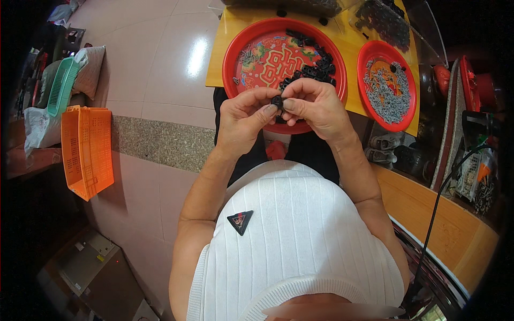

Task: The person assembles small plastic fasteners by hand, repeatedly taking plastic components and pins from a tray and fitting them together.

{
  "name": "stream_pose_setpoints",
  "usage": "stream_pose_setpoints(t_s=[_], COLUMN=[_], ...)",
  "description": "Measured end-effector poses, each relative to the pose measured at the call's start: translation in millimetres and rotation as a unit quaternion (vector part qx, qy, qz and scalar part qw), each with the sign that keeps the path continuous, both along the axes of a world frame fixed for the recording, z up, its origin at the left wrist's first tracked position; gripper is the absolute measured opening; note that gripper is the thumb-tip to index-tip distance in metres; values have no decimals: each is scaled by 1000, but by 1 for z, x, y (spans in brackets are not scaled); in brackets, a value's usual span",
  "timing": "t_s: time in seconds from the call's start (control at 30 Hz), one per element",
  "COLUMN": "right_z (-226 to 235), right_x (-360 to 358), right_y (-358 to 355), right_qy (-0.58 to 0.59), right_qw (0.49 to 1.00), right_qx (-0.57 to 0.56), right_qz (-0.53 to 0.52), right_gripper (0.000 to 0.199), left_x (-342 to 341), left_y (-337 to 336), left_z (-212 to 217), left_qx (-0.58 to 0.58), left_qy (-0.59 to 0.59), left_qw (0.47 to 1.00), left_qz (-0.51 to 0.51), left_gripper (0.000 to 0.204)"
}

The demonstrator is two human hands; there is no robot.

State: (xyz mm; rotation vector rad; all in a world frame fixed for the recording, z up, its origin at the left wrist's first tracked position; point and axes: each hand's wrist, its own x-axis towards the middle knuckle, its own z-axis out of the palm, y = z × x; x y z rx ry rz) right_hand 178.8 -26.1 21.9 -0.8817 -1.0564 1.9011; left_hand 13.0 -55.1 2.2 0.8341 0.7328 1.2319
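A small black plastic part [277, 101] is pinched between the fingertips of both hands, over the near rim of a large red tray [231, 64]. My left hand [245, 119] grips it from the left with thumb and forefinger. From the right, my right hand [319, 108] closes its thumb and fingers on it; whether a screw is also held there is hidden. Many black plastic parts [323, 68] lie along the tray's right side, and a few screws [249, 55] lie at its left. A smaller red plate [362, 85] to the right holds a heap of grey screws [386, 99].
Both trays rest on a yellow wooden table [219, 56]. Clear bags of black parts [381, 24] sit at its far right. An orange plastic crate [88, 152] stands on the floor at left, near a green basket [60, 85]. A black cable [438, 206] hangs at right.
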Motion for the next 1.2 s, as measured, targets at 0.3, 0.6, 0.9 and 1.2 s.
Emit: stream_pose_setpoints(t_s=[0.3, 0.6, 0.9, 1.2], right_z=[-11, -16, -20, -1], right_x=[3, 2, 5, 7], right_y=[0, 5, 11, 10], right_qy=[72, 61, 179, -18], right_qw=[996, 996, 977, 998], right_qx=[-30, -37, -103, -41], right_qz=[36, 60, 60, 49], right_gripper=[12, 12, 16, 12], left_x=[2, 6, 10, 6], left_y=[1, 2, 8, 2], left_z=[1, -1, -3, 1], left_qx=[42, 83, 66, 29], left_qy=[22, 118, 45, 78], left_qw=[999, 989, 996, 996], left_qz=[-5, 13, 25, 28], left_gripper=[24, 21, 24, 27])
